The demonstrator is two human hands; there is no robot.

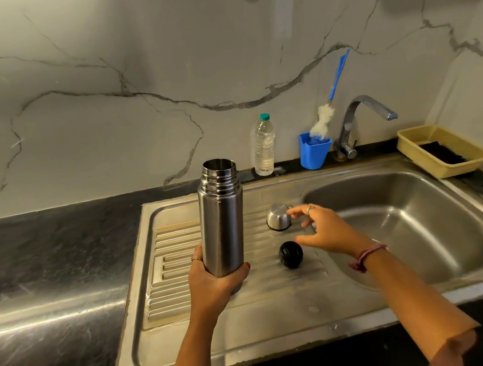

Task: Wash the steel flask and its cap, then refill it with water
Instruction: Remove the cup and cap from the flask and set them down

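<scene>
My left hand (216,274) grips the base of the steel flask (222,216), holding it upright above the ribbed drainboard (184,271); the flask's mouth is uncovered. The steel cup-shaped cap (277,216) sits upside down on the drainboard to the right of the flask. A black round stopper (291,254) lies just in front of it. My right hand (324,228) hovers with spread fingers between the cap and the stopper, fingertips close to the cap, holding nothing.
The sink basin (410,221) lies to the right, with a tap (359,123) behind it. A plastic water bottle (264,145), a blue cup (314,151) with a bottle brush (322,118), and a yellow tray (443,149) line the back. Dark countertop (45,272) stretches left.
</scene>
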